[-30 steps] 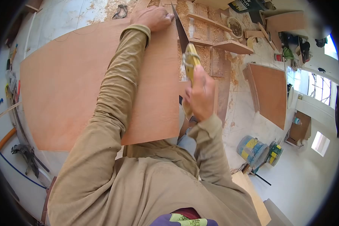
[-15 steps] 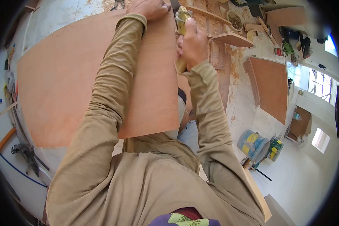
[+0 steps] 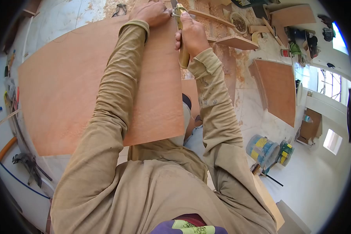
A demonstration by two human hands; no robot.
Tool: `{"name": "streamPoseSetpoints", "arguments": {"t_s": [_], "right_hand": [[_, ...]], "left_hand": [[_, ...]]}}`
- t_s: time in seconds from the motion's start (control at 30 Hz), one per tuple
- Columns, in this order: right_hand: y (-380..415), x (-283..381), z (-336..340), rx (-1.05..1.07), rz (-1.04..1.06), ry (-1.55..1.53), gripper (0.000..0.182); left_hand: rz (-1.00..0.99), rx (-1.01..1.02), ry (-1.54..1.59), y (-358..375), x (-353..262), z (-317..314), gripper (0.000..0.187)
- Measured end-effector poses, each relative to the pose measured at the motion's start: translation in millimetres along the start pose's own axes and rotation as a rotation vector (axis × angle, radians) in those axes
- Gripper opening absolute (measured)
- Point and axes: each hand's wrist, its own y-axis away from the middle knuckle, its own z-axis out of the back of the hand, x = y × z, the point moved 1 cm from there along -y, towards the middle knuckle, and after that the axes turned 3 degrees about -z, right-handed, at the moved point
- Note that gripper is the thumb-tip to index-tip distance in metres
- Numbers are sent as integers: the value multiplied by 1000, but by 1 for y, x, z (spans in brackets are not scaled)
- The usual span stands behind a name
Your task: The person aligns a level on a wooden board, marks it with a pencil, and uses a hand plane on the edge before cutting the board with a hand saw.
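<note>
A large reddish-brown plywood sheet (image 3: 78, 85) with a curved far edge spreads out in front of me. My left hand (image 3: 150, 15) is closed at the far right corner of the sheet, its knuckles up and its fingertips partly hidden. Just past the sheet's straight right edge, my right hand (image 3: 194, 34) wraps round the yellowish wooden handle of a handsaw (image 3: 184, 58). A little of the grey blade shows near my left fingers; the rest is cut off by the top of the view.
Wood strips and a plywood offcut (image 3: 238, 43) lie amid sawdust at the upper right. Another plywood panel (image 3: 275, 85) leans farther right. A bucket (image 3: 262, 150) stands at the lower right. A black clamp-like tool (image 3: 27, 162) lies at far left.
My right hand and the saw have moved up and slightly left, toward the far edge. My left hand stays on the sheet; the whole view has shifted a little.
</note>
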Motion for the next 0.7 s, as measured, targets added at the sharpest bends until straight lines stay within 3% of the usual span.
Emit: {"name": "streamPoseSetpoints", "arguments": {"t_s": [0.07,0.2,0.27,0.37,0.43,0.5,0.6,0.7], "right_hand": [[9,-9,4,25,-9,-59,48],[144,-18,34,41,-18,56,43],[195,-3,38,-18,-170,-36,43],[133,-13,30,-47,-49,90,45],[38,-32,16,-74,89,190,49],[8,-2,0,-63,-99,10,46],[65,-22,17,-47,58,72,46],[185,-19,42,21,-65,13,38]], "left_hand": [[-12,-29,17,4,0,-2,53],[23,-2,50,12,-5,3,53],[31,5,42,11,-7,5,53],[17,-21,28,5,-3,-3,53],[18,7,32,8,-7,2,53],[27,21,17,9,-5,6,52],[2,10,0,2,-5,2,52],[0,-23,-2,7,-2,2,53]]}}
